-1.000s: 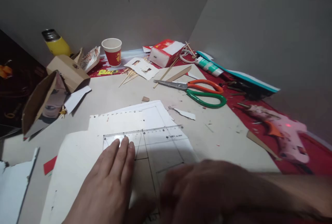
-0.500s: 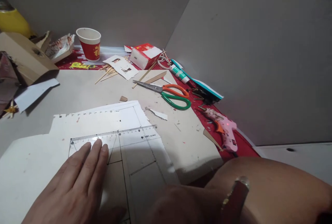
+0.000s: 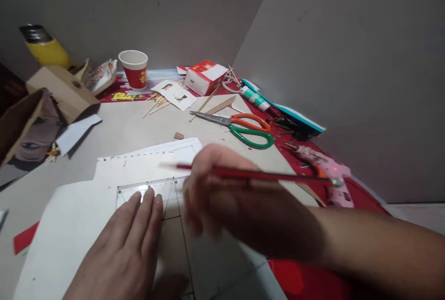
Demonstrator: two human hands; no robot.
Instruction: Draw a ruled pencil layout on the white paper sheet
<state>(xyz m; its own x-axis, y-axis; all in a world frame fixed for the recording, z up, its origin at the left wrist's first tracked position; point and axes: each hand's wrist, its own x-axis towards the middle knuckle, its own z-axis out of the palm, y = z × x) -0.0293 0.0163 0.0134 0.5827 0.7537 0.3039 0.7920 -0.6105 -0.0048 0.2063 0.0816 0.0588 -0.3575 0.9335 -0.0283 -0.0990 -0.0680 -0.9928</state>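
Note:
My left hand (image 3: 120, 239) lies flat with its fingers together and stretched out. Its fingertips press on a clear plastic ruler (image 3: 169, 188). Under the ruler is a white sheet of paper (image 3: 66, 226) with drawn black lines, several of them slanted. My right hand (image 3: 212, 193), blurred by motion, is closed around a dark red pencil (image 3: 278, 176) above the ruler's right part. The pencil lies nearly level, its pale tip pointing left and its silvery end to the right. My right hand hides the right end of the ruler.
Scissors (image 3: 248, 128) with orange and green handles lie beyond the paper. A pink glue gun (image 3: 335, 170) is at the right edge. Behind stand a paper cup (image 3: 134, 73), a red-white box (image 3: 206, 77) and wooden sticks (image 3: 155, 105). Cardboard pieces (image 3: 62, 91) are at left.
My right hand has risen from the lower edge to above the ruler, bringing the pencil up with it. The view has shifted left. My left hand stays on the ruler.

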